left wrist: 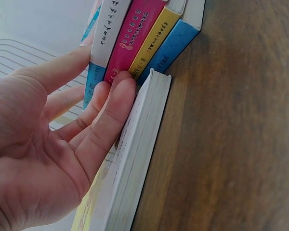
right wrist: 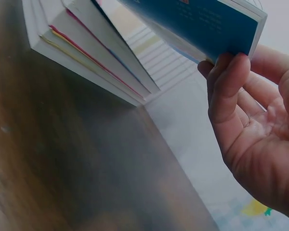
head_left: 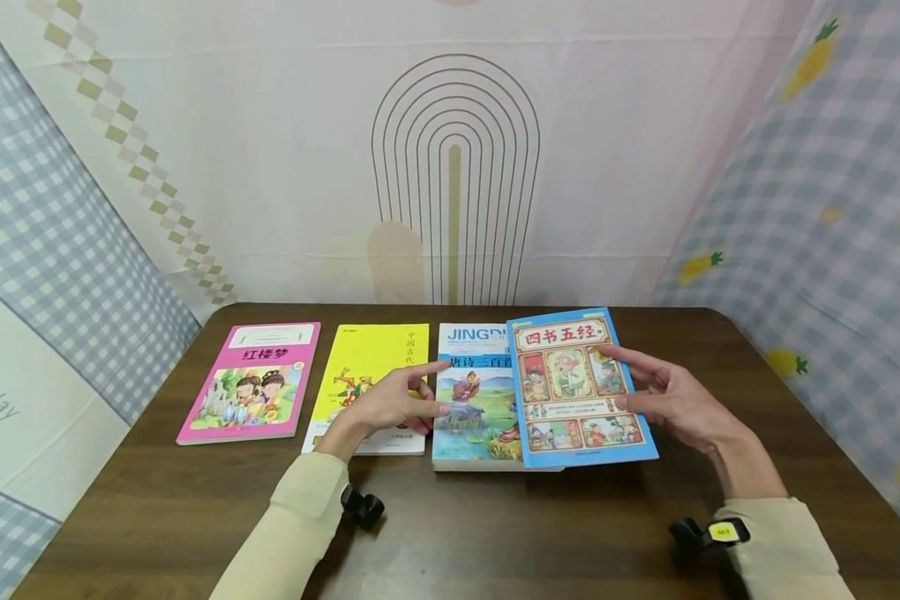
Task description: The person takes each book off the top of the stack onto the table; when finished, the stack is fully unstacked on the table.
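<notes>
A thin blue-bordered book [head_left: 570, 454] with a picture-panel cover is tilted over the right part of a book stack. The right hand [head_left: 678, 404] pinches its right edge, thumb on the cover and fingers beneath; its blue back [right wrist: 197, 24] shows in the right wrist view. On top of the stack lies a book with a landscape cover [head_left: 468, 417], partly covered by the held one. Pink, yellow and blue spines [left wrist: 166, 53] show below it in the left wrist view. Fingertips of the left hand [head_left: 390, 402] touch the stack's left side, above the yellow book [head_left: 382, 354].
A pink book [head_left: 251, 375] lies flat at the far left, beside the yellow one. All rest on a dark wooden table [head_left: 450, 533]. A patterned white cloth [head_left: 285, 167] hangs behind, with checked cloth [head_left: 817, 250] at the right.
</notes>
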Available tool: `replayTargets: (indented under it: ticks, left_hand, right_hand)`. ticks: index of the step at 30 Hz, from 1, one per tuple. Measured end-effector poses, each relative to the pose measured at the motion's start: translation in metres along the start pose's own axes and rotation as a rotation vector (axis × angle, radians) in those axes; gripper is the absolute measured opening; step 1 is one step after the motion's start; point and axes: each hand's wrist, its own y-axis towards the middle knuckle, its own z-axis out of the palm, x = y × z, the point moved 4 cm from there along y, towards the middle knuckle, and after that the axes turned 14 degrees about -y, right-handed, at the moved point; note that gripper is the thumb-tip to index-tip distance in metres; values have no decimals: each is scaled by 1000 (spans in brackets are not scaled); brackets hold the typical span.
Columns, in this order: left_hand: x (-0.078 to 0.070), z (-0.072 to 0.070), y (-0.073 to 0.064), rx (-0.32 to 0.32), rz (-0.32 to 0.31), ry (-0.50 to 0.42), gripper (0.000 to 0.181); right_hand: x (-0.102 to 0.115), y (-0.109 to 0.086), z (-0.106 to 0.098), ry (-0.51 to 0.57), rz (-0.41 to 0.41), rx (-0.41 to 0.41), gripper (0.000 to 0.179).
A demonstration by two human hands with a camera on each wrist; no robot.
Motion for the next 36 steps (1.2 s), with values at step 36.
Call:
replayTargets:
  ticks: [36]
  left_hand:
    - [3, -2, 3, 8, 7, 6, 80]
  right_hand:
    - [-60, 8, -50, -270, 275, -36, 85]
